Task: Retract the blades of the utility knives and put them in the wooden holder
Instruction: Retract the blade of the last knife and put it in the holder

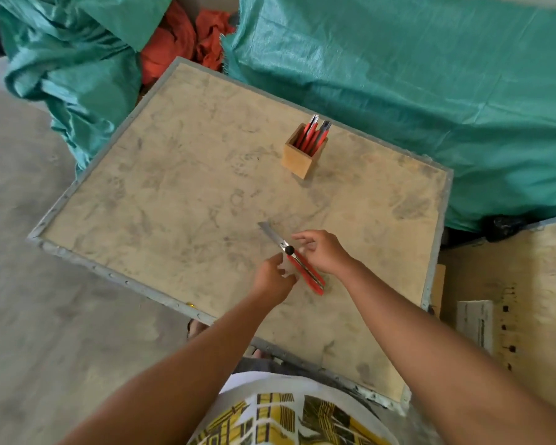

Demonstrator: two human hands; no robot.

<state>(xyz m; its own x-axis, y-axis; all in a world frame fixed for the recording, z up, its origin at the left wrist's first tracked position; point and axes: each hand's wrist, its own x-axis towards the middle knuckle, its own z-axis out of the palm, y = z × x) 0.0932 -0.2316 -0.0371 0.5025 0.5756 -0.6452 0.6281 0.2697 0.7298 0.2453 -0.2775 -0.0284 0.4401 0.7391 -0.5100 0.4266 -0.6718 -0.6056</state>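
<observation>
A red utility knife [304,268] lies on the worn board table [174,200] near its front edge. Its steel blade [270,233] is extended and points to the far left. My left hand [275,277] is just left of the handle, its blurred fingers apart and right at the knife. My right hand [321,252] hovers over the right side of the handle with spread fingers. Neither hand visibly grips the knife. The wooden holder [302,157] stands upright farther back with several red knives [312,134] in it.
Green tarpaulin [398,75] covers bulky things behind and to the right of the table, and orange cloth [187,43] shows in the gap. A wooden crate with metal edging [527,300] stands to the right. Concrete floor [29,284] lies to the left.
</observation>
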